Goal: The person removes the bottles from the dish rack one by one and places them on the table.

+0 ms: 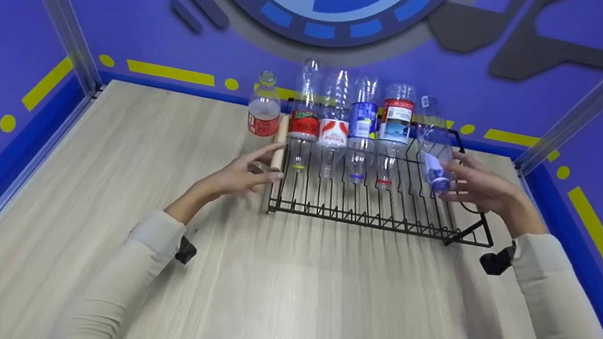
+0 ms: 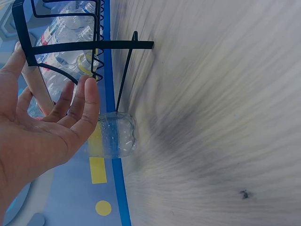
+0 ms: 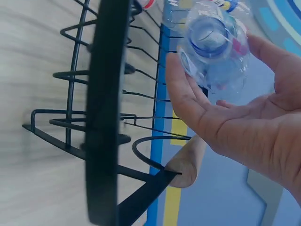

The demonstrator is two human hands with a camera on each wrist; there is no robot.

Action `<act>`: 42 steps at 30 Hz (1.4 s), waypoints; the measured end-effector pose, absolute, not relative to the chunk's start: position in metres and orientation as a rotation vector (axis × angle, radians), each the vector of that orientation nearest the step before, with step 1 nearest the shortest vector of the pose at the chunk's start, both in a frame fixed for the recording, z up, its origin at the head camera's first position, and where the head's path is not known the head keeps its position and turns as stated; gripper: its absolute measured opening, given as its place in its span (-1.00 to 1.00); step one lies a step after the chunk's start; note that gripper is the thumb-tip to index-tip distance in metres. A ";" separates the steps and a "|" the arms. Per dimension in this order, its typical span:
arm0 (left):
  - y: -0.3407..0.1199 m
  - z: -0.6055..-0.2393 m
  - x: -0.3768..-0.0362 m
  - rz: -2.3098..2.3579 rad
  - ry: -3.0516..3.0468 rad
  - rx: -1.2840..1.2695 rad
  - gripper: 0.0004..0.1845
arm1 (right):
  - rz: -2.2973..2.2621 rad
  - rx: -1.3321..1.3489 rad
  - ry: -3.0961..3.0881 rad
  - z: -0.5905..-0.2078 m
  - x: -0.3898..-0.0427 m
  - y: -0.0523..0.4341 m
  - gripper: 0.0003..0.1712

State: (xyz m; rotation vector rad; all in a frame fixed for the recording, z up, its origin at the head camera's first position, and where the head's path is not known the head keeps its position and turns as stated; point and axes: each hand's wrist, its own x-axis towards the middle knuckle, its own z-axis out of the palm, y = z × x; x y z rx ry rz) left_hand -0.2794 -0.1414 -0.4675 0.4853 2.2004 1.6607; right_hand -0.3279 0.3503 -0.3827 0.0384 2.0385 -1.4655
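Clear plastic bottle | tilted, blue at neck | right hand pinching it | left hand: fingers apart

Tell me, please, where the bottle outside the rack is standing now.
In the head view, the bottle stands upright on the table, just left of the black rack, close to its left wooden handle and beyond the left hand.

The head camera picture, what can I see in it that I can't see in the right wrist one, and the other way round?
Only the head view: the left hand and the beige sleeves.

Only the right wrist view: the round end of a wooden handle on the rack.

Both: the right hand holding a clear plastic bottle, and the black wire rack.
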 end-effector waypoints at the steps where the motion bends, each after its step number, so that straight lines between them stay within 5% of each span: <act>1: -0.141 -0.467 -0.279 1.661 2.200 0.485 -0.24 | -1.514 0.045 2.011 -0.382 -0.326 0.353 0.05; 11: -0.145 -0.468 -0.277 1.665 2.194 0.490 -0.24 | -2.117 0.226 1.618 -0.373 -0.301 0.361 -0.30; 16: -0.148 -0.468 -0.278 1.637 2.230 0.507 -0.24 | -2.214 0.125 1.597 -0.370 -0.293 0.358 -0.20; 23: -0.147 -0.470 -0.278 1.644 2.219 0.505 -0.24 | -2.214 -0.086 1.639 -0.375 -0.285 0.352 -0.56; 42: -0.143 -0.465 -0.279 1.616 2.251 0.536 -0.24 | -2.034 -0.225 1.723 -0.385 -0.271 0.316 -0.66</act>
